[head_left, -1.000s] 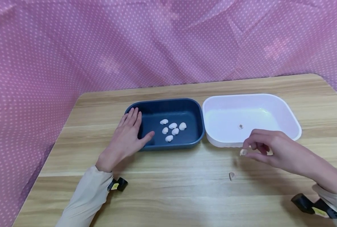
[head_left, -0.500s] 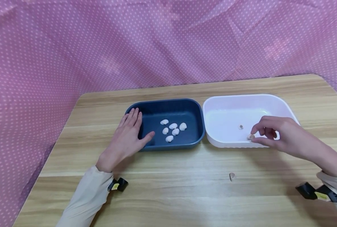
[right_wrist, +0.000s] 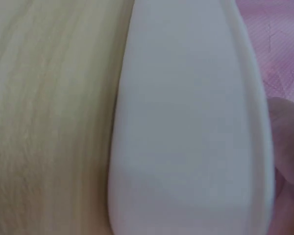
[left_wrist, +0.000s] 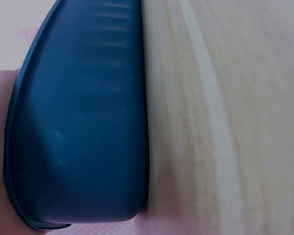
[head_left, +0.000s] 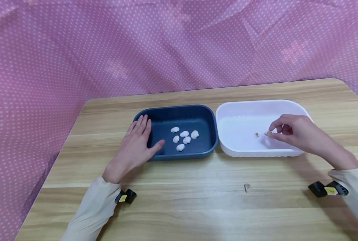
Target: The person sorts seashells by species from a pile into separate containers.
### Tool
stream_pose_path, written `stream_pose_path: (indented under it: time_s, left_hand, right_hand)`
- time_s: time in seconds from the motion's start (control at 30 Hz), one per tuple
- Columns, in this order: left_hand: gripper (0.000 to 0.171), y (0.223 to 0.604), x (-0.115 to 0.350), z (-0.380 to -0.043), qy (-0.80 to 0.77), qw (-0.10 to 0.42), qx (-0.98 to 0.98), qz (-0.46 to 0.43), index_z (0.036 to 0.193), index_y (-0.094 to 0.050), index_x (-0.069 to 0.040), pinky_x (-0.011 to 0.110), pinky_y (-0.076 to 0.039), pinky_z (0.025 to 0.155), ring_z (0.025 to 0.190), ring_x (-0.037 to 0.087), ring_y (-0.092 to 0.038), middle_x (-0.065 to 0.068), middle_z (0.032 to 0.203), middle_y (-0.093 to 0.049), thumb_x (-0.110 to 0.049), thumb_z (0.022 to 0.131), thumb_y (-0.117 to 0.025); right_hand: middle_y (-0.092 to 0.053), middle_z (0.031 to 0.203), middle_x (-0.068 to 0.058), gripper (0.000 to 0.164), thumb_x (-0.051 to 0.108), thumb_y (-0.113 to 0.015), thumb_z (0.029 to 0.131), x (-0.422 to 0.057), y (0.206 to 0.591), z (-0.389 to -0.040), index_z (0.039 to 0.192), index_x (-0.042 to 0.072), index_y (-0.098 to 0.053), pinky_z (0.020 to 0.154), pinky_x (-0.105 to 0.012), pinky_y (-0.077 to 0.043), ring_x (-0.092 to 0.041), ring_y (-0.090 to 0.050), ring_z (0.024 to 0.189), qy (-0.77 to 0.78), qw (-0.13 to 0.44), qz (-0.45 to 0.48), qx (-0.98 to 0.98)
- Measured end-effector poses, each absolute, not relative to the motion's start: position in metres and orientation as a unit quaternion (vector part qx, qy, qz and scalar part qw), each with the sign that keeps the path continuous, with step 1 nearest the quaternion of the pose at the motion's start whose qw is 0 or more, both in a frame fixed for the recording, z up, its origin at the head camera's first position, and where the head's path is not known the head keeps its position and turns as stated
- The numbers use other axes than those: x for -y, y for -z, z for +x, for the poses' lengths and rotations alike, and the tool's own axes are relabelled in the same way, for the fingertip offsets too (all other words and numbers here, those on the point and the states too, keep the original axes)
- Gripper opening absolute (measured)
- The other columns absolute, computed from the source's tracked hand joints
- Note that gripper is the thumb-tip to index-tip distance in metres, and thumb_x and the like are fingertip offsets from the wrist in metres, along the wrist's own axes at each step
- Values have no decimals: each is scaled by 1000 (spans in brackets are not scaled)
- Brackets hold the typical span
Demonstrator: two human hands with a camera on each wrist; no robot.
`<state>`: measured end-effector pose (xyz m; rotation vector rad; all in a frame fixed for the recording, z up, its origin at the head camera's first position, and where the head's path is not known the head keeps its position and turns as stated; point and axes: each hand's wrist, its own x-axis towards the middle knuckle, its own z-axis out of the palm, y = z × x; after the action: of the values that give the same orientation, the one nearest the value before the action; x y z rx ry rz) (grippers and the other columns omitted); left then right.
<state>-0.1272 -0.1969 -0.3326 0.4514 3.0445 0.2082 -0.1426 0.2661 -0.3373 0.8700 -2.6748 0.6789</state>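
My left hand (head_left: 133, 144) rests with straight fingers over the left end of the dark blue tray (head_left: 179, 156), its thumb over the near rim. Several white ribbed seashells (head_left: 184, 134) lie on that tray's floor. In the head view my right hand (head_left: 299, 134) pinches a small beige seashell (head_left: 268, 133) between thumb and fingertips, inside the white tray (head_left: 242, 153). Just left of the pinched shell, another small shell (head_left: 256, 135) lies on the white floor. In the right wrist view the white tray's outer wall (right_wrist: 186, 122) hides most of the hand.
Both trays stand side by side on a wooden table (head_left: 179, 201), their ends nearly touching. A small brownish shell (head_left: 246, 187) lies on the wood in front of the white tray. Behind the table hangs a pink dotted cloth (head_left: 167, 47).
The right hand has carried the beige shell from in front of the white tray over its near rim and into it. The left hand has stayed on the blue tray.
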Motion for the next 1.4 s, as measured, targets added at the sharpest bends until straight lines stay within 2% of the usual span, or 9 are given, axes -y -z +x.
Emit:
stream_pose_path:
  time_s: [0.4,0.63,0.7,1.2,1.4]
  left_hand:
    - [91,332,196,-127,-70,26,-987,142,152,-15,3,45,-1,119,148,28,2,18,160,-7,-62,94,-41]
    - [92,331,196,-127,-71,31,-987,140,152,-15,3,44,0,119,148,28,2,18,160,-6,-63,94,-40]
    - [92,331,195,-127,-69,30,-987,140,152,-15,4,44,0,119,148,29,1,18,160,-7,-63,94,-40]
    - [92,332,197,-126,-64,29,-988,141,152,-16,3,43,0,119,148,28,2,17,160,-7,-65,94,-38]
    - [92,332,196,-126,-69,30,-987,139,152,-16,2,43,1,119,148,27,2,17,161,-6,-65,94,-38]
  right_hand:
    - [-53,67,10,17,4,-81,74,-263,346,-157,81,15,-70,55,-21,-40,-2,-45,62,-205,46,260,942]
    - [-57,70,7,7,10,-76,81,-260,345,-160,86,11,-71,56,-23,-41,-10,-48,64,-207,-50,220,952]
    - [-57,70,7,6,10,-76,82,-259,345,-161,86,11,-71,56,-23,-40,-10,-48,64,-203,-62,218,953]
    - [-58,70,7,7,9,-75,82,-257,347,-163,88,10,-72,55,-23,-40,-10,-47,63,-198,-60,232,950]
    - [-58,69,8,9,7,-77,79,-257,349,-163,85,11,-71,54,-22,-41,-7,-47,62,-202,-41,249,946]
